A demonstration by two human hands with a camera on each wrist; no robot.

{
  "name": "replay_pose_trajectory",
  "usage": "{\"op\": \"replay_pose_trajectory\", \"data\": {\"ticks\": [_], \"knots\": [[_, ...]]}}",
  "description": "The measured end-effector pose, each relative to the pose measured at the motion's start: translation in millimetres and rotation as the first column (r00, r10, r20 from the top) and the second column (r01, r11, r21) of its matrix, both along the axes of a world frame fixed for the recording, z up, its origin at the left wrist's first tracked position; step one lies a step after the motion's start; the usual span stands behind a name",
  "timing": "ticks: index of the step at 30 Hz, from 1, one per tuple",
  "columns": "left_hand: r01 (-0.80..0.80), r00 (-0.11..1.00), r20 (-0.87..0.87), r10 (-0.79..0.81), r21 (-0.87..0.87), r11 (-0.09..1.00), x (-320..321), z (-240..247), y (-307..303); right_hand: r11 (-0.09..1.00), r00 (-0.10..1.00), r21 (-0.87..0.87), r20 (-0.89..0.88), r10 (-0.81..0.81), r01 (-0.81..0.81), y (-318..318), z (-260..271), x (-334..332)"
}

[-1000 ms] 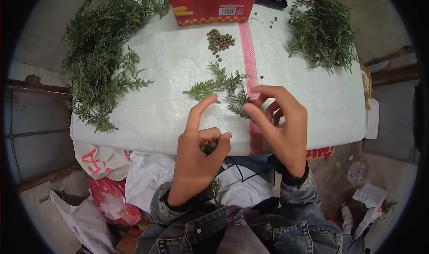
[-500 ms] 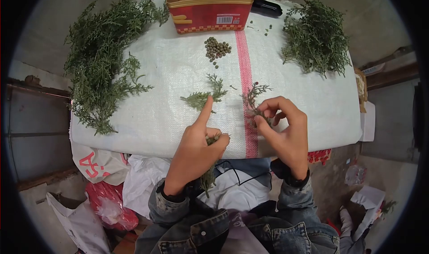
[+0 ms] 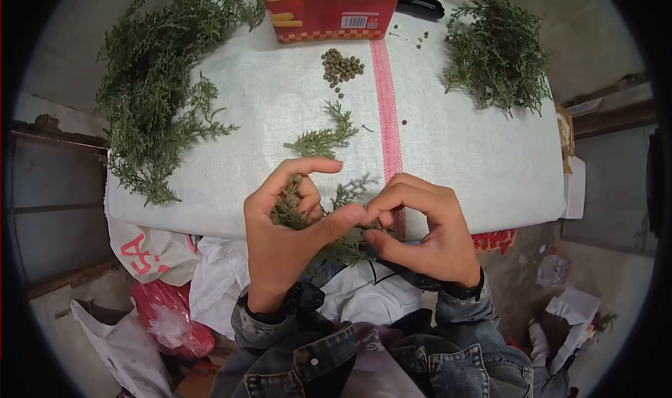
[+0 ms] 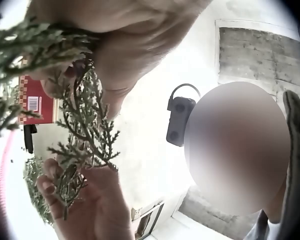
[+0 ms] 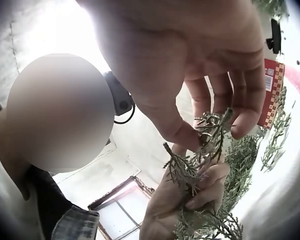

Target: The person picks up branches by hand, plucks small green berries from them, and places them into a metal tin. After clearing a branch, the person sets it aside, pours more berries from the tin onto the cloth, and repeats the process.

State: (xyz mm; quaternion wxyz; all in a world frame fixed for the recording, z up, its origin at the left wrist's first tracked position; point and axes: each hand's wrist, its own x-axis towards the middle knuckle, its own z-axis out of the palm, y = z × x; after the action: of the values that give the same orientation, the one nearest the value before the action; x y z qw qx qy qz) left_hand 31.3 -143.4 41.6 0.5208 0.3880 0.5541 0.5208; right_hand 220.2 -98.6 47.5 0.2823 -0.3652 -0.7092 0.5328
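Observation:
In the head view my left hand (image 3: 280,247) holds leafy evergreen sprigs (image 3: 285,209) against its palm, the index finger bent forward above them. My right hand (image 3: 434,240) pinches another sprig (image 5: 210,137) between thumb and fingers, its fingertips right at the left thumb. In the left wrist view scaly green twigs (image 4: 87,122) hang below the left hand, in front of the right. A loose sprig (image 3: 325,139) lies on the white woven sack (image 3: 462,181) ahead of the hands. Farther off is a small heap of round brownish-green berries (image 3: 341,67).
A large pile of evergreen branches (image 3: 150,97) covers the sack's left side; a smaller pile (image 3: 497,55) lies at right. A red tin (image 3: 332,16) and a black object (image 3: 420,4) stand at the back. One dark berry (image 3: 404,122) sits beside the pink stripe (image 3: 387,104).
My right hand has picked up the right-hand sprig from the sack and brought it left and nearer the body to the left hand. The left hand has turned, its index finger now bent.

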Motion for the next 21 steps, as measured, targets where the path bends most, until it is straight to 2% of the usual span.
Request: {"op": "replay_pose_trajectory", "data": {"ticks": [2, 5, 6, 9, 12, 13, 14, 16, 17, 20, 21], "knots": [[0.002, 0.999, -0.050, -0.002, -0.001, 1.000, 1, 4, 1, 1.000, 1.000, 0.000, -0.010, 0.002, -0.002, 0, -1, -2], [0.094, 0.971, 0.232, -0.052, -0.173, 0.980, 0, 8, 5, 1.000, 0.999, 0.016, -0.035, 0.004, -0.004, 3, -1, -5], [0.093, 0.970, 0.237, -0.050, -0.172, 0.981, -2, 4, 4, 0.999, 0.999, 0.029, -0.018, 0.035, -0.035, 5, 0, -4], [0.172, 0.957, 0.241, -0.165, -0.008, 0.985, -6, -17, -2, 0.994, 0.994, 0.045, 0.032, 0.102, -0.104, 11, 4, -3], [0.211, 0.944, 0.252, -0.211, 0.028, 0.977, -10, -19, -3, 0.960, 0.949, -0.073, 0.148, 0.277, -0.269, 22, 13, -5], [0.233, 0.938, 0.252, -0.236, 0.045, 0.972, -12, -20, -4, 0.960, 0.948, -0.075, 0.152, 0.278, -0.269, 26, 13, -4], [0.233, 0.937, 0.257, -0.237, 0.045, 0.971, -14, -21, -5, 0.943, 0.927, 0.054, 0.212, 0.311, -0.329, 31, 13, -2], [0.245, 0.950, 0.152, -0.273, 0.180, 0.953, -20, -24, -6, 0.840, 0.873, 0.300, 0.341, 0.349, -0.452, 46, 12, -3], [0.253, 0.954, 0.100, -0.283, 0.245, 0.936, -22, -25, -6, 0.839, 0.871, 0.298, 0.346, 0.350, -0.455, 55, 11, -6], [0.199, 0.960, 0.129, -0.249, 0.317, 0.927, -22, -26, -5, 0.831, 0.826, 0.362, 0.532, 0.188, -0.423, 91, 8, -18], [0.174, 0.961, 0.142, -0.236, 0.351, 0.920, -22, -27, -5, 0.831, 0.822, 0.361, 0.540, 0.183, -0.422, 101, 2, -23]]}}
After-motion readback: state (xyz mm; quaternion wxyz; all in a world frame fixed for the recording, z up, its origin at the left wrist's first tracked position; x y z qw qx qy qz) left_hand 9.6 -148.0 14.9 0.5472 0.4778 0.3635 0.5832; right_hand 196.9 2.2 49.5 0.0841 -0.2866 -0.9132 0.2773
